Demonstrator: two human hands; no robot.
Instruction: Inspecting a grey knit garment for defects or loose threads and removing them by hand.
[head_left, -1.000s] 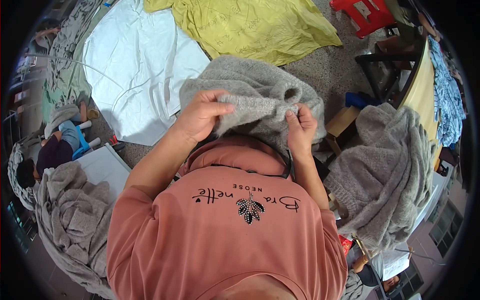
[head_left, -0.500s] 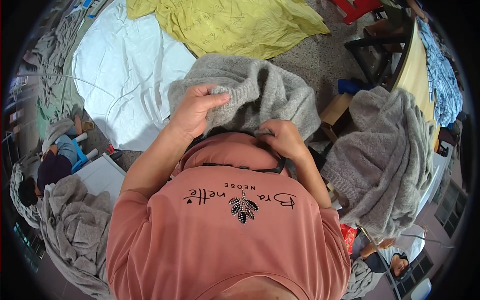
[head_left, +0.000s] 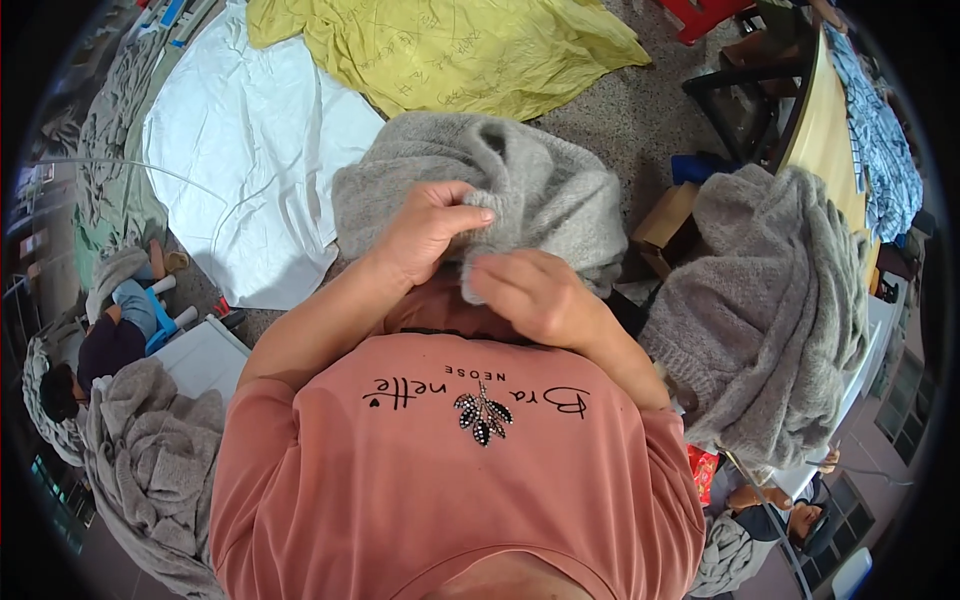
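A fuzzy grey knitted garment (head_left: 520, 190) is bunched up in front of my chest. My left hand (head_left: 425, 235) grips its near edge from the left, fingers curled into the knit. My right hand (head_left: 535, 290) pinches the same edge just below and to the right, close against my salmon-pink top (head_left: 450, 470). The two hands nearly touch. The rest of the garment hangs away from me over the floor.
A heap of grey knitwear (head_left: 780, 310) lies on a table at my right. More grey knits (head_left: 150, 470) pile at lower left. A white sheet (head_left: 240, 150) and a yellow sheet (head_left: 450, 50) cover the floor ahead. A person (head_left: 100, 340) sits at far left; a cardboard box (head_left: 668, 225) stands nearby.
My hands have drawn together along the garment's edge. The right hand slid left and down toward my chest, and the knit is now more tightly bunched.
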